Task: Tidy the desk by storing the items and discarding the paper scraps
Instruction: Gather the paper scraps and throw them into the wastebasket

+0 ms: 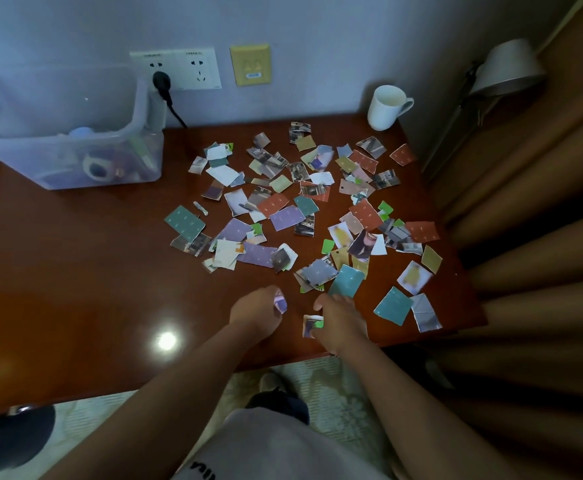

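The paper scraps [285,216] lay strewn over the right half of the desk [75,271], from near the back edge almost to the front edge, many overlapping. They were torn bits of printed card and photo paper, feather-light and thin. I judged they would bend or crease under any squeeze but hardly break. Lying flat on the glossy wood, they looked hard to pick up from above. A fingertip would likely slide one along rather than lift it, so catching a raised torn corner, or sweeping a piece to the front edge, seemed the easier hold. Gathering several into a stack would probably serve better than taking them singly, and a draught could scatter them.

Near the front edge, the left hand [260,308] had its fingers curled round a purple scrap [280,302]. Just beside it, the right hand [340,322] was bent over a small printed scrap [312,325] and seemed to pinch it between thumb and fingers, though the grip was partly hidden.

A clear plastic bin [75,157] holding assorted items stood at the back left, and a white mug [385,107] stood at the back right corner.
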